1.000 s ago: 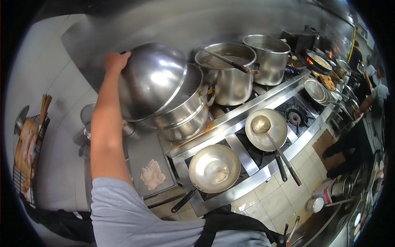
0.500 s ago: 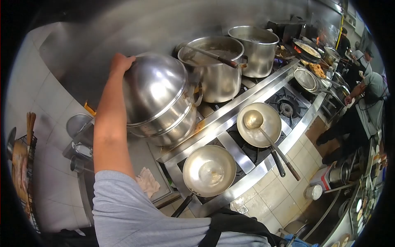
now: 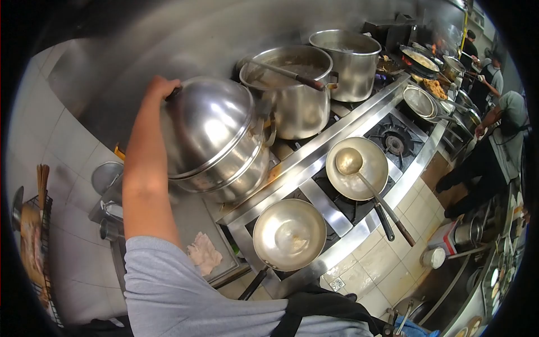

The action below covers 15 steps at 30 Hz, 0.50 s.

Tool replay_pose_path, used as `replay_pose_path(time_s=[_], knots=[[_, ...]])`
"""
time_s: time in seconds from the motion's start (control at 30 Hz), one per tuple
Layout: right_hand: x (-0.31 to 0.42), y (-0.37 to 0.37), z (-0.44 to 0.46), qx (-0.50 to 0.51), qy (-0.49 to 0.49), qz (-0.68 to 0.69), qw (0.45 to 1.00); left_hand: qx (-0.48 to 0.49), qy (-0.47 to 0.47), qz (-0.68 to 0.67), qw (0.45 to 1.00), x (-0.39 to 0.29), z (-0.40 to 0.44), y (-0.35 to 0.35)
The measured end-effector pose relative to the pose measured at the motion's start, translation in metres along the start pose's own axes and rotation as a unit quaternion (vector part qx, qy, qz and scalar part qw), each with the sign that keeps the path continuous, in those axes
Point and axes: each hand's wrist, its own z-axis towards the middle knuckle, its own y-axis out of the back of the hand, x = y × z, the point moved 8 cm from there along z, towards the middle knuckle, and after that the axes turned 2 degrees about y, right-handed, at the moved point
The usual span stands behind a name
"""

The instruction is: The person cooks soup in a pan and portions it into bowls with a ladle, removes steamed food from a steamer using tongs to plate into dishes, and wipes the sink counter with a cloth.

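Observation:
My left hand (image 3: 163, 87) is closed around the black knob of a domed steel lid (image 3: 216, 121). That lid sits on top of a large steel steamer pot (image 3: 224, 182), and its far side is partly hidden by my forearm. To the right of the pot, a tall stockpot (image 3: 286, 112) holds cloudy liquid, with a wooden-handled utensil (image 3: 289, 74) across its rim. Closer to me, a wok (image 3: 289, 233) rests on a burner. A second wok (image 3: 368, 180) has a ladle (image 3: 349, 161) in it. My right hand is out of view.
Another stockpot (image 3: 348, 67) stands farther along the range. A bare burner (image 3: 396, 143) is right of the second wok. A pink cloth (image 3: 204, 254) lies on the metal counter. Co-workers (image 3: 502, 140) stand at the right. Tiled floor (image 3: 382, 261) lies below the range.
My left hand stays on the lid, and its black knob now shows more plainly. The view has shifted slightly. At the right, the co-workers have changed posture.

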Motion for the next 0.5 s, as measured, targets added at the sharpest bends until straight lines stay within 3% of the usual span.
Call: replay_pose_path(time_s=[0.1,0.23,0.27,0.3,0.33,0.37,0.4,0.43,0.47,0.5], knots=[[-0.03,-0.015,0.016,0.008,-0.092,0.046,0.995,0.027,-0.009,0.033,0.999,0.001,0.001,-0.008],[-0.049,-0.025,0.036,0.026,-0.067,0.027,0.997,0.014,-0.073,0.088,0.993,0.002,0.003,-0.012],[-0.05,-0.028,0.044,0.028,-0.015,-0.015,0.999,0.111,-0.055,0.122,0.985,0.011,0.016,-0.024],[-0.047,-0.032,0.052,0.021,0.094,-0.098,0.991,0.084,-0.109,0.098,0.986,0.003,0.007,-0.019],[-0.039,-0.037,0.06,0.002,0.204,-0.192,0.96,0.092,-0.051,0.1,0.989,0.03,0.041,-0.03],[-0.036,-0.043,0.071,-0.053,0.32,-0.276,0.905,0.108,-0.009,0.048,0.993,0.016,0.01,-0.018],[-0.036,-0.042,0.087,0.026,0.202,-0.269,0.941,0.047,0.018,0.005,0.999,0.019,0.009,-0.009],[-0.019,-0.036,0.095,0.095,0.077,-0.276,0.953,-0.12,-0.011,0.038,0.992,-0.008,-0.025,0.022],[-0.025,-0.032,0.112,0.08,0.029,-0.248,0.965,-0.16,-0.125,0.054,0.978,-0.019,-0.019,0.025],[-0.026,-0.027,0.118,0.051,-0.026,-0.19,0.98,-0.195,-0.164,-0.036,0.966,-0.013,-0.008,0.02]])
